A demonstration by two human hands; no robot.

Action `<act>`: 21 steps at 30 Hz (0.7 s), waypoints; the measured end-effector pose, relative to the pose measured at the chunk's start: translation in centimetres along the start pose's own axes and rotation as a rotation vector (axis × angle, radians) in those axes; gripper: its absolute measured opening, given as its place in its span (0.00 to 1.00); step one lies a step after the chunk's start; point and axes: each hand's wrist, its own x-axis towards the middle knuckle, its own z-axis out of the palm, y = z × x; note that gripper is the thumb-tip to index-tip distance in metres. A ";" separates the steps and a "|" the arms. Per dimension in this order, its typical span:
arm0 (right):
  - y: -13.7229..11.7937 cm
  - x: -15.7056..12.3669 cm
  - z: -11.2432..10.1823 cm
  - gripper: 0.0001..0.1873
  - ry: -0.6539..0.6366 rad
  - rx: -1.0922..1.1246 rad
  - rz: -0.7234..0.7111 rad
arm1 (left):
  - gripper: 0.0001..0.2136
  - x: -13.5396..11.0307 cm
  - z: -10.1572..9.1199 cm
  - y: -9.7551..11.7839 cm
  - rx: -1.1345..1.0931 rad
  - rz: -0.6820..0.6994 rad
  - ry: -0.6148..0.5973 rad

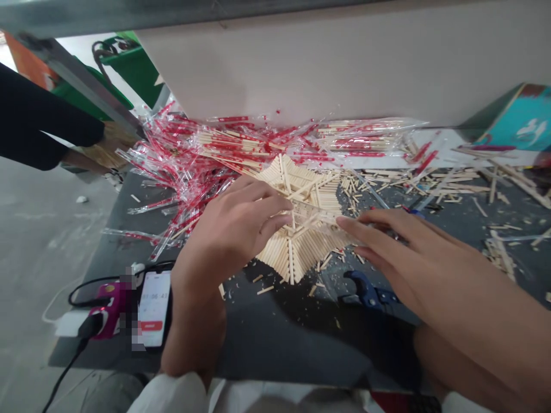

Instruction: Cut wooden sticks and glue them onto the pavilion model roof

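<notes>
A star-shaped piece made of many thin wooden sticks [301, 261] lies on the dark tabletop, with a few longer sticks crossing its top. What looks like a clear plastic ruler [310, 214] spans the middle of the star. My left hand [236, 221] reaches over the star's left side, thumb and fingers closed at the ruler's left end. At the other end, my right hand [408, 246] pinches the ruler between its fingertips and thumb. Beside my right wrist, partly hidden under it, is a blue hand tool with a hooked jaw [365, 289].
Plastic-wrapped stick bundles with red ends [181, 155] are heaped behind and left. Loose sticks and scraps [451, 183] litter the right side. A phone [155, 304] and pink power adapter [107, 307] with cables lie front left. Another person's arm [47, 120] shows at left.
</notes>
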 end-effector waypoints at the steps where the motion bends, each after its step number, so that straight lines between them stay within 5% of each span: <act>1: -0.1 0.0 -0.1 0.32 -0.003 0.001 0.005 | 0.08 0.0 0.0 0.0 0.002 0.001 0.001; 21: -1.2 0.4 -0.3 0.32 -0.025 -0.081 0.057 | 0.11 0.1 0.4 0.5 0.027 0.018 0.047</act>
